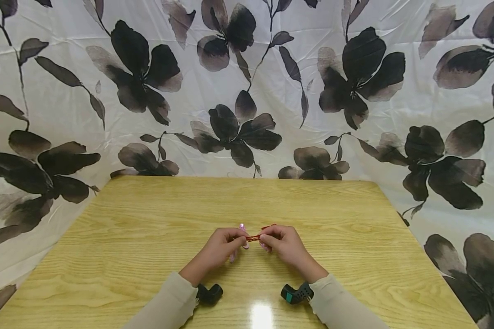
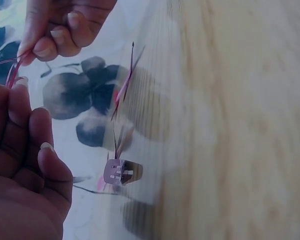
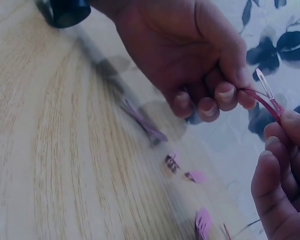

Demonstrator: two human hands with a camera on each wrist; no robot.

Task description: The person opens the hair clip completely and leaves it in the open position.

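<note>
A thin red snap hair clip [image 1: 253, 238] is held above the table between my hands. My left hand [image 1: 218, 249] pinches one end between thumb and index finger. At the other end, the thumb and index finger of my right hand [image 1: 287, 246] pinch it too. Seen from the right wrist, the red clip [image 3: 265, 104] shows thin, separated strips, and a narrow metal loop [image 3: 263, 82] sticks up beside the left fingertips. The remaining fingers of both hands are loosely curled. Fingertips cover the ends of the clip.
A small pink claw clip [image 2: 115, 172] stands on the wooden table [image 1: 156, 205]. Nearby lie a long pink clip [image 3: 145, 122], small pink pieces [image 3: 195, 176] and another red clip [image 1: 268, 226]. A floral cloth [image 1: 296, 91] hangs behind the table.
</note>
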